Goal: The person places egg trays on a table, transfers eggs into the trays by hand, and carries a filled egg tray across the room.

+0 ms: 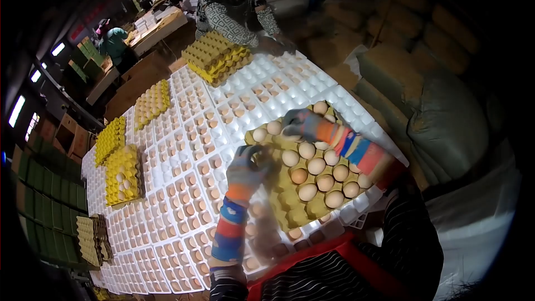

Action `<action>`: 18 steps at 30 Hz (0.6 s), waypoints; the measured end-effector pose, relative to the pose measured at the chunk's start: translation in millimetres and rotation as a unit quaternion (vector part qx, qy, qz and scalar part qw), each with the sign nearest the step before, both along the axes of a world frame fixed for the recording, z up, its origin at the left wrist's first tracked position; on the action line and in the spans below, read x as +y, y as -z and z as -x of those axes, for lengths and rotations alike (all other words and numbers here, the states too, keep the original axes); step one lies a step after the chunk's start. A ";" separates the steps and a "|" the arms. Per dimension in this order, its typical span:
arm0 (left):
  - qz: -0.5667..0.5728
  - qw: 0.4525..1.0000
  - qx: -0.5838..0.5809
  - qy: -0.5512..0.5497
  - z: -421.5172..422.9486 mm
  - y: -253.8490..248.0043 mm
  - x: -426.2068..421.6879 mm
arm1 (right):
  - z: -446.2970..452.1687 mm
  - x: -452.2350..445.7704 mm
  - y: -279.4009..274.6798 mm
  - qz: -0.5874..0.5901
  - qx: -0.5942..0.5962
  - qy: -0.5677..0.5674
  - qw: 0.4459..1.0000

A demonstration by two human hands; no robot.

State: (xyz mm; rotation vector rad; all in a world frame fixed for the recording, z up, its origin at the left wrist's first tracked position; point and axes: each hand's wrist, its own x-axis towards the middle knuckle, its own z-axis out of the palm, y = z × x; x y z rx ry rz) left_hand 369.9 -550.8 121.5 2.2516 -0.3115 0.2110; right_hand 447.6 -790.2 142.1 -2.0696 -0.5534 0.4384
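A yellowish pulp egg tray (283, 210) lies in front of me on white foam trays, with pale and brown eggs (316, 165) in many of its cups. My right hand (300, 124), in a grey glove, reaches over the tray's far side. Its fingers are closed around what looks like a pale egg, mostly hidden beneath them. Above the tray's left edge is my left hand (246, 165), also gloved, with curled fingers. Blur and shadow hide whatever may be in it. Striped, colourful sleeves cover both forearms.
White foam trays (207, 125) holding eggs spread across the table. Yellow egg trays (122, 178) stand along the left side, and a stack of pulp trays (214, 56) sits at the far end. Another person (237, 14) works there. Large sacks (446, 117) are piled at right.
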 end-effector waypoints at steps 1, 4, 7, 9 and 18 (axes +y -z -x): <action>-0.143 0.987 -0.076 0.008 4.3 -20.5 -9.5 | -6.8 -14.4 6.5 -0.130 0.151 0.025 0.980; -0.209 0.977 -0.044 0.026 -22.6 2.4 -9.0 | -12.8 -31.3 19.5 -0.087 0.122 -0.094 0.984; 0.032 0.996 0.078 0.032 -35.5 9.3 9.5 | 34.9 22.3 -11.5 0.246 -0.294 -0.117 0.916; 0.450 0.869 0.192 0.073 -41.6 15.3 30.7 | 42.0 47.7 -22.5 0.405 -0.296 -0.201 0.842; -0.348 0.937 0.017 -0.025 -77.2 -33.3 -26.8 | 42.5 -12.2 -98.1 -0.077 0.210 0.006 0.975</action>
